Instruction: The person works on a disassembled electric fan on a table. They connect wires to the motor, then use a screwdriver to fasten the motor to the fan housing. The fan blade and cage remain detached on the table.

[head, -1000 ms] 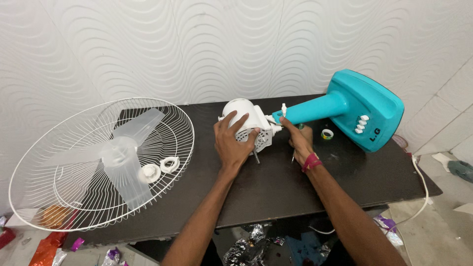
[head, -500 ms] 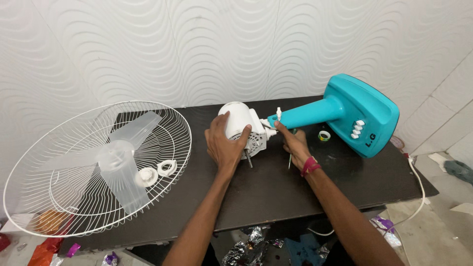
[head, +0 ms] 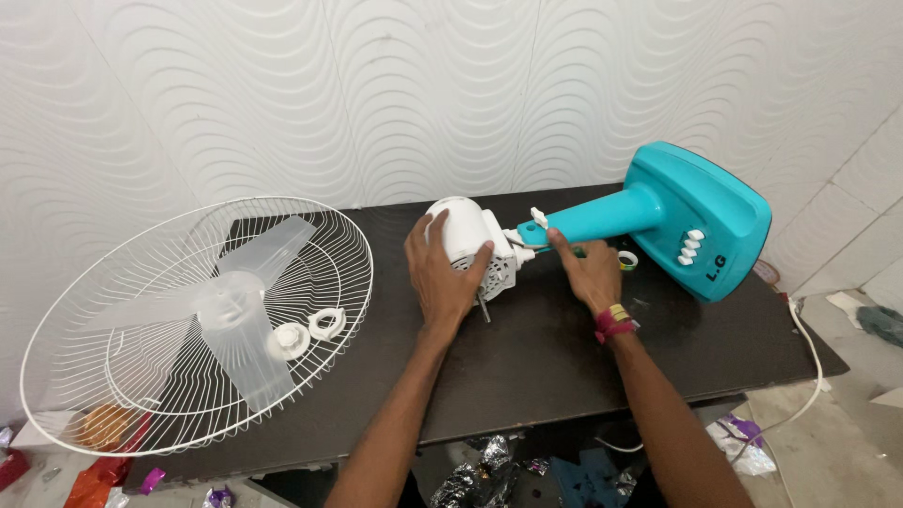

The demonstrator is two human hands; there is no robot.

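At nine o'clock a white wire grille (head: pixel 113 376) lies flat, hanging over the edge of the dark table (head: pixel 527 367). Inside it rest a clear blade (head: pixel 235 315) and two white plastic nuts (head: pixel 308 332), all loose, so the front of the fan is already stripped.

Near the middle, toward twelve o'clock, the white motor (head: pixel 467 243) lies on its side on the table, its shaft pointing down toward six. The left hand (head: pixel 440 273) grasps its housing, fingers spread and curled round the shell. At the motor's three o'clock the right hand (head: pixel 588 273) sits at the joint where the motor meets the teal stand (head: pixel 677 221); its fingers curl about the neck's end, though whether they pinch a small part there I cannot tell.

The stand lies tipped over at two o'clock, its base with white buttons facing up. A small tape roll (head: pixel 627 260) sits just beside the neck.

Judged from this, the motor and stand remain joined; separating them seems the work left.
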